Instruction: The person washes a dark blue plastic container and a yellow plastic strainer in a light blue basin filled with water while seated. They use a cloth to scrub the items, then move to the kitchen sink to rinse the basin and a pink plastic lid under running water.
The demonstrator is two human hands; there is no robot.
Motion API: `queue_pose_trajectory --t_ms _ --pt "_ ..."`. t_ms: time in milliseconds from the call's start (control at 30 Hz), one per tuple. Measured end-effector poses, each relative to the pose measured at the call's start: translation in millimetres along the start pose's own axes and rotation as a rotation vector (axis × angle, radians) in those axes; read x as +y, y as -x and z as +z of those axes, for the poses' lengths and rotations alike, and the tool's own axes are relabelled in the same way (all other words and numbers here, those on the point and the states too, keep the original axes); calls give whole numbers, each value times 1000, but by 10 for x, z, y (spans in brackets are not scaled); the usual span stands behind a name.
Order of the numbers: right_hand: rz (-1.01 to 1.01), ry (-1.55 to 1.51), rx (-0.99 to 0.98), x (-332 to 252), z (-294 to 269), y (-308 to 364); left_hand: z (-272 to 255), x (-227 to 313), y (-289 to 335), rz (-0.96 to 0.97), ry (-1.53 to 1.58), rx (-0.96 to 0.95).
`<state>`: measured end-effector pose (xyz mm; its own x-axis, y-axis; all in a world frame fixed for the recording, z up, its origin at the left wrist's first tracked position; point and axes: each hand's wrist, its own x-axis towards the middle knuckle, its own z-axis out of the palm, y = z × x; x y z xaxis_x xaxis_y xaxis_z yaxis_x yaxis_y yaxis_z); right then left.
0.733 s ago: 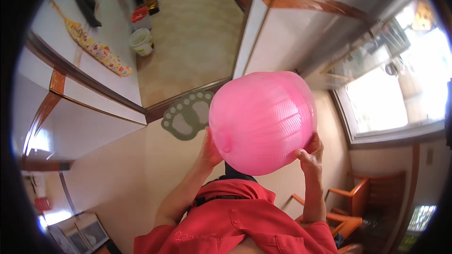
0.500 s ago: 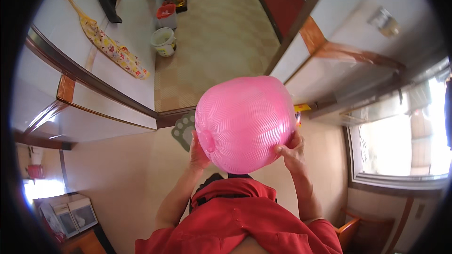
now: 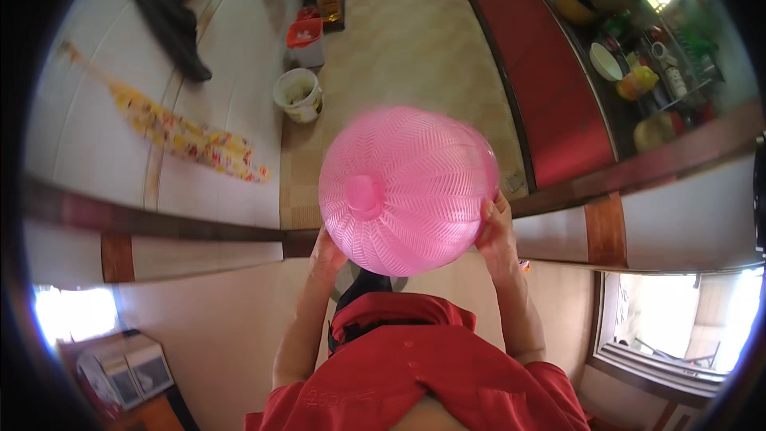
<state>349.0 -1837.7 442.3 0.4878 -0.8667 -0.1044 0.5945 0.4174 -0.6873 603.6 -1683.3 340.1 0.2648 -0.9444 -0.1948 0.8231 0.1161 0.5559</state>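
Observation:
Between my hands is a large pink domed plastic cover (image 3: pixel 415 168), with ribbed herringbone patterning and a round knob that faces up toward me. It is held in front of my red-clothed waist. My left hand (image 3: pixel 325 254) grips its lower left side, and most of those fingers are hidden behind the pink plastic. On its right edge, my right hand (image 3: pixel 498 231) is closed, thumb showing on the near side. What lies under the cover is out of sight.
A doorway opens onto a tiled floor (image 3: pixel 399 40). Along the left wall stand a white bucket (image 3: pixel 299 96) and a red-topped bin (image 3: pixel 306 40). A yellow patterned cloth (image 3: pixel 175 128) hangs there. At right, a red-fronted counter (image 3: pixel 535 64) carries dishes and bottles.
I have moved forward to the doorway, and the right-hand counter has come into view. The pink cover is still in both hands, its knob now turned more toward me.

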Motion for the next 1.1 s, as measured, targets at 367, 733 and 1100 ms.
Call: queue_pose_trajectory --t_ms 367,733,1100 --pt "-29 -67 16 -528 -81 -2286 847 649 -2663 -232 -85 -11" --pt "92 -95 -12 -1338 -706 -4735 1255 821 -5502 -275 -133 -28" --pt "-206 -131 232 -1957 -1096 -6799 1845 749 -8124 -453 -155 -131"
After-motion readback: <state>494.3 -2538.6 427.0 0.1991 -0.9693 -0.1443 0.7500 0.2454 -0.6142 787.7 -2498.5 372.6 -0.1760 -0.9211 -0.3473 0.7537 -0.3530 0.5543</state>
